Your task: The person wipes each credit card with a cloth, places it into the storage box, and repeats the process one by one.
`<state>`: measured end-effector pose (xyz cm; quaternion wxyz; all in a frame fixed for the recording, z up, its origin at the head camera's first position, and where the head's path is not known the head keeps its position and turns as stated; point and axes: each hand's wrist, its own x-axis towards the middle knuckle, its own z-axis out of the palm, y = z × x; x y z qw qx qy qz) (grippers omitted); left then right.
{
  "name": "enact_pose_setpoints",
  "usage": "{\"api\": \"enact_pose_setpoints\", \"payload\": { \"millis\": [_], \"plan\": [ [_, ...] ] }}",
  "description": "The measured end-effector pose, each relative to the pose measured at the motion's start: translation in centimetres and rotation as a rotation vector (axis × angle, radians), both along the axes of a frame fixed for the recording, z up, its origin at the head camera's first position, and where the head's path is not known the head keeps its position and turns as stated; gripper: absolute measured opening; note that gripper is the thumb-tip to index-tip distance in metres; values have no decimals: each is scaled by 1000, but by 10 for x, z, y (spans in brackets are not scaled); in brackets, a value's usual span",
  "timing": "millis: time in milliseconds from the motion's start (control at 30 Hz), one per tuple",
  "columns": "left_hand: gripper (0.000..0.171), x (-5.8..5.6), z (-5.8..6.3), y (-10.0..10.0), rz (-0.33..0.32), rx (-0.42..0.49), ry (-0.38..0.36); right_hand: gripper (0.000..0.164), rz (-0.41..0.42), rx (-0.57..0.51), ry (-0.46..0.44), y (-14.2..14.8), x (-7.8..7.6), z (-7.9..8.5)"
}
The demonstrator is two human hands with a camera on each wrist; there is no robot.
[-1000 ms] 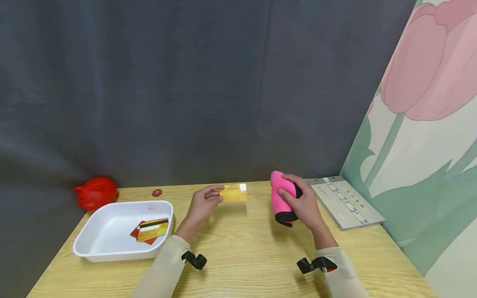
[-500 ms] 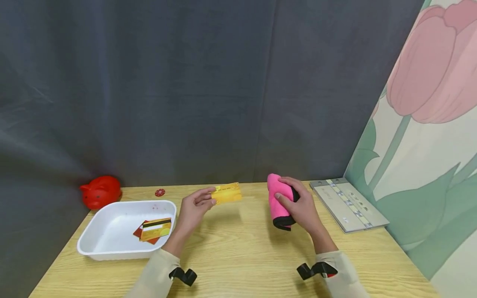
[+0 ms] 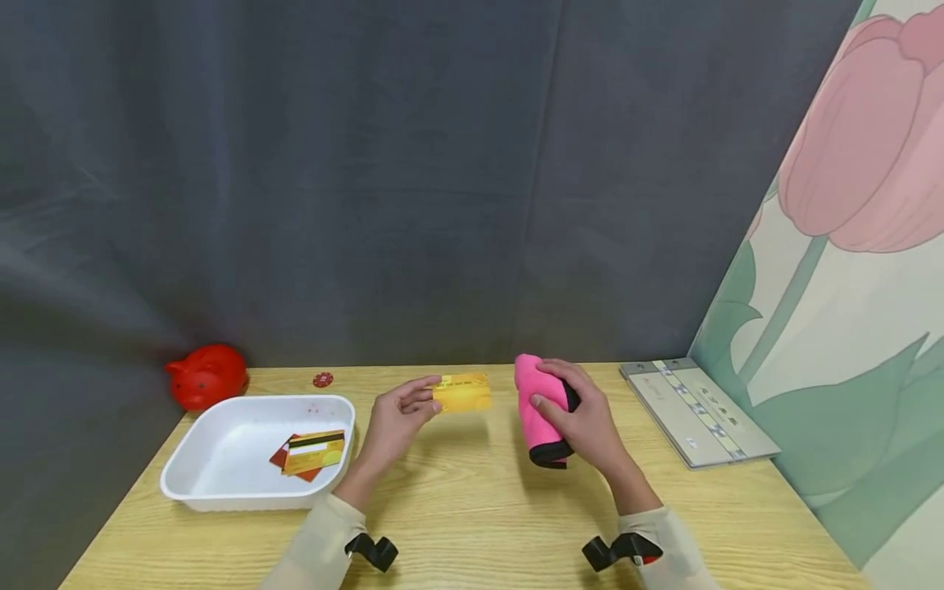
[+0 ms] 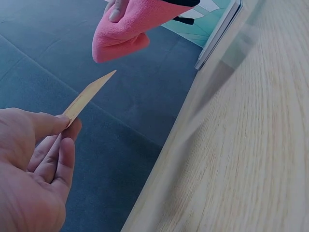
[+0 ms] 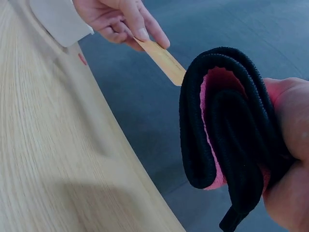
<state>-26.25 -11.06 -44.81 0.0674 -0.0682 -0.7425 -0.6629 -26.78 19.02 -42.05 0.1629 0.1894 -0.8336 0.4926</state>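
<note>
Between thumb and fingers my left hand [image 3: 396, 419] pinches a yellow card [image 3: 463, 393] by one end, above the table. The left wrist view shows the card [image 4: 89, 98] almost edge-on, its far end pointing toward the cloth. My right hand [image 3: 583, 414] grips a folded pink cloth with black edging [image 3: 541, 410], also raised over the wood. In the right wrist view the black-edged folds of the cloth [image 5: 227, 125] face the camera. Card and cloth are apart in the head view. Part of the cloth is hidden behind my right fingers.
At the left a white plastic tray [image 3: 214, 496] holds several cards [image 3: 313, 455]. Behind it sit a red piggy bank [image 3: 209, 377] and a small red chip [image 3: 323, 379]. A grey binder [image 3: 696, 414] lies at the right by the flowered wall. A dark curtain [image 3: 413, 180] hangs behind the table.
The card dipped and its tilt changed, with its face now squarer to the head view. My right hand has brought the cloth a little left and down, closer to the card. Both grips stay.
</note>
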Motion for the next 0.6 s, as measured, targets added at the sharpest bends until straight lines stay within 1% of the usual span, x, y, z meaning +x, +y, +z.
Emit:
{"api": "enact_pose_setpoints", "payload": {
  "millis": [133,400,600],
  "plan": [
    [39,0,0,2,9,6,13,49,19,-5,3,-5,2,-1],
    [38,4,0,12,11,-21,50,47,76,-3,14,-20,3,-12],
    [39,6,-1,18,25,-4,56,47,77,-12,34,-30,6,-16]
  ]
}}
